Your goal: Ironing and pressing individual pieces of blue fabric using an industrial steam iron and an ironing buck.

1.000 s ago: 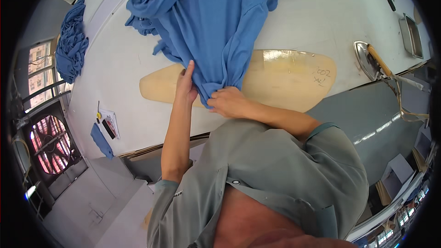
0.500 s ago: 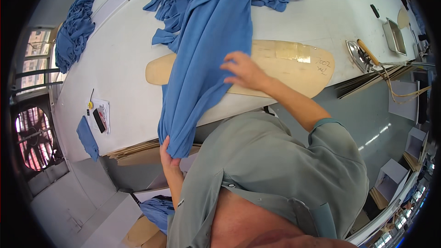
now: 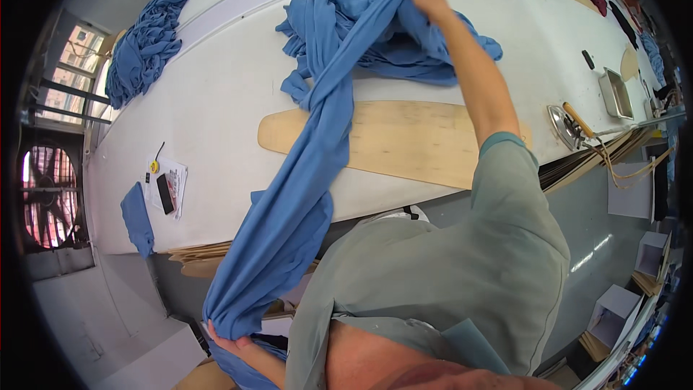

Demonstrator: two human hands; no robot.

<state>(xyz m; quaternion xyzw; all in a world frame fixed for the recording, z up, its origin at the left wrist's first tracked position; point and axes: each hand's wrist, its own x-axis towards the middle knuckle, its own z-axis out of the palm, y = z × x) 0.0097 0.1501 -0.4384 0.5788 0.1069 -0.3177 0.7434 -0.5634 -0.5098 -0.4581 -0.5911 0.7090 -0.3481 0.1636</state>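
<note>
A long twisted length of blue fabric (image 3: 292, 173) runs from a crumpled blue pile at the far side of the table down past the near edge. My left hand (image 3: 227, 341) grips its lower end, low at the left, below the tabletop. At the far end my right hand (image 3: 431, 4), arm stretched out, is closed on the upper part of the fabric, over the blue pile (image 3: 426, 65). A flat, pale wooden board (image 3: 404, 141) with rounded ends lies under the fabric, crossing the table.
An iron (image 3: 565, 127) with a wooden handle and cord rests at the right, beside a metal tray (image 3: 616, 94). Another blue heap (image 3: 146, 43) lies far left. Papers (image 3: 175, 184) with a black object sit left. Stacked boards (image 3: 198, 258) show beneath the table edge.
My right hand has gone from beside the board to the far pile and taken hold of fabric. My left hand has drawn its end lower and leftward, baring more of the board.
</note>
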